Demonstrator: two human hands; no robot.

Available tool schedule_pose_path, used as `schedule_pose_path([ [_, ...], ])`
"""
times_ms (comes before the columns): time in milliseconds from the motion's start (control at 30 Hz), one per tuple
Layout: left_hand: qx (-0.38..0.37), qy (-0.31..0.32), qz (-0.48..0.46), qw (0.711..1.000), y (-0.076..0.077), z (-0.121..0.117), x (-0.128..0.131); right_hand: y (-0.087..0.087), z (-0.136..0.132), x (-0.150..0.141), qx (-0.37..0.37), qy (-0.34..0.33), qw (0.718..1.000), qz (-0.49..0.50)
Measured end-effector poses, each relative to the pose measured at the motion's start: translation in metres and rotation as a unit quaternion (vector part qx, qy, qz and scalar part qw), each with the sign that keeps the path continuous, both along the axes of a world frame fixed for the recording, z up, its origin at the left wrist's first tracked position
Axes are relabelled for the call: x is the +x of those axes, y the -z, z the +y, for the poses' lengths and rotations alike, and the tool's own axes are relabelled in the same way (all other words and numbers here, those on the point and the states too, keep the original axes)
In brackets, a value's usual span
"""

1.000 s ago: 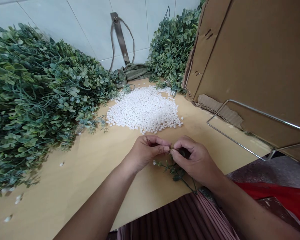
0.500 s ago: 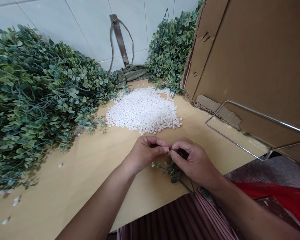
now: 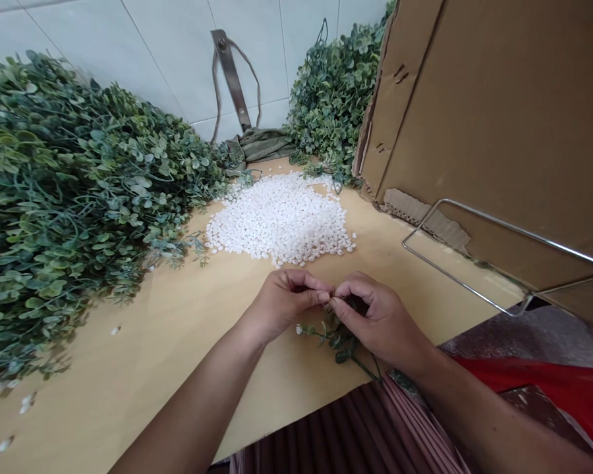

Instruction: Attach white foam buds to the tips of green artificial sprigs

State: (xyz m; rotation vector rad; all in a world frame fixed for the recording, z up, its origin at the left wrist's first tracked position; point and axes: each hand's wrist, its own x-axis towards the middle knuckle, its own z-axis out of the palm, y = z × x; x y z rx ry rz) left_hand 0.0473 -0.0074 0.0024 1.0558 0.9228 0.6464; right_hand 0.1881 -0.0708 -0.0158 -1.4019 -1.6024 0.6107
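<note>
Both hands meet over the near edge of a light wooden table (image 3: 178, 342). My right hand (image 3: 375, 319) is curled around a small green artificial sprig (image 3: 338, 339), whose stems and leaves hang out below the fingers. My left hand (image 3: 284, 303) pinches its thumb and forefinger together at the tip of that sprig, right against my right fingertips. What the pinch holds is too small to make out. A heap of small white bead-like pieces (image 3: 281, 220) lies just beyond the hands.
A big pile of green artificial foliage (image 3: 69, 197) covers the table's left side, and a smaller pile (image 3: 331, 105) sits at the back. A large cardboard box (image 3: 499, 118) with a metal wire frame (image 3: 474, 257) stands on the right. A strap and cloth (image 3: 257, 141) rest against the tiled wall.
The hands stay pinched together on the sprig with only slight finger movement. The view has shifted a little, so everything sits slightly further left.
</note>
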Motion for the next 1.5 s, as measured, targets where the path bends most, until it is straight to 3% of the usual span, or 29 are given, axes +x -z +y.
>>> schedule_pose_path([
  [567,0.022,-0.006,0.008,1.000,0.0002,-0.0001,0.0017,0.0018,0.0007,0.0007,-0.007,0.005,1.000,0.025],
  [833,-0.015,0.008,0.005,1.000,-0.0008,0.0003,-0.0050,0.0026,0.0012,0.0010,-0.035,0.002,0.997,0.068],
  [1200,0.007,-0.001,0.028,1.000,0.0005,-0.0016,-0.0031,0.0027,0.0011,0.0006,-0.013,0.015,0.999,0.027],
  [1500,-0.018,0.003,0.018,1.000,0.0003,-0.0010,-0.0018,0.0033,0.0004,-0.0002,-0.011,0.017,1.000,0.009],
])
